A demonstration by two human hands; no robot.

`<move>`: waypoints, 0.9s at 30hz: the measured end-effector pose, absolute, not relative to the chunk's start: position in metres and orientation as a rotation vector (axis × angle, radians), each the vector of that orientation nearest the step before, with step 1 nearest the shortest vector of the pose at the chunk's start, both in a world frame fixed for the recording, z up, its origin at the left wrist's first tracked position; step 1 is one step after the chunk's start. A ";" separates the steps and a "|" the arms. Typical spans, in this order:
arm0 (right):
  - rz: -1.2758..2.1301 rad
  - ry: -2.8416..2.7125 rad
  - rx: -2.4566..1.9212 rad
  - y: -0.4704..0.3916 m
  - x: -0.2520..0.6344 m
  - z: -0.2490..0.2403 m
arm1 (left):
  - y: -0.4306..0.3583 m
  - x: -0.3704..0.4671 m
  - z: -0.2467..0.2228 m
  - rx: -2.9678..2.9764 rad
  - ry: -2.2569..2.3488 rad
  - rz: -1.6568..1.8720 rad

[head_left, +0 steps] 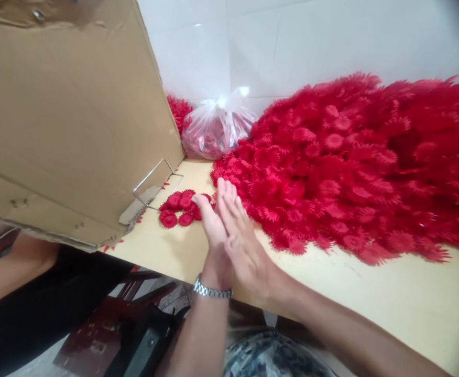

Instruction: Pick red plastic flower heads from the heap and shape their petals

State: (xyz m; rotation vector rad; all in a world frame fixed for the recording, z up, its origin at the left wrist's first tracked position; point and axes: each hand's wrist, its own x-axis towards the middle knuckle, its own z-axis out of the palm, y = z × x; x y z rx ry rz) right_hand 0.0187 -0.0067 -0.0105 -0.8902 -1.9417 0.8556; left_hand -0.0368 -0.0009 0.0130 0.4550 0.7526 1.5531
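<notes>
My left hand (212,233) and my right hand (249,251) are pressed palm to palm above the front part of the table. Fingers on both are stretched out, and whatever may lie between the palms is hidden. A metal-banded watch (212,289) circles my left wrist. Just beyond my left hand, a small group of red, fringed flower-like pieces (185,201) rests on the table, partly covered by my fingers. To the right, a large heap of similar red fringed pieces (331,178) spreads back to the wall.
A tall cardboard sheet (68,115) stands at the left, with a bent wire frame (151,180) by its lower edge. A tied clear plastic bag (217,128) sits against the tiled wall. Another person's arm (17,267) shows at the left, below the pale tabletop (371,298).
</notes>
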 end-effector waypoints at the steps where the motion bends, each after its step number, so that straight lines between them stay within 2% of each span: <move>1: 0.870 -1.917 -0.902 -0.007 0.018 -0.010 | 0.000 -0.036 0.013 0.461 0.757 1.564; 7: 0.931 -1.734 -1.034 0.046 0.022 0.004 | -0.017 -0.022 0.005 0.628 0.583 1.534; 13: 0.870 -1.896 -0.839 -0.006 0.020 -0.011 | -0.006 -0.037 -0.004 0.513 0.657 1.548; 19: 0.895 -1.725 -1.111 0.044 0.024 -0.003 | -0.010 -0.016 -0.003 0.520 0.505 1.548; 27: 1.230 -1.483 -0.974 0.032 0.060 0.000 | -0.015 -0.039 -0.012 0.149 0.609 1.453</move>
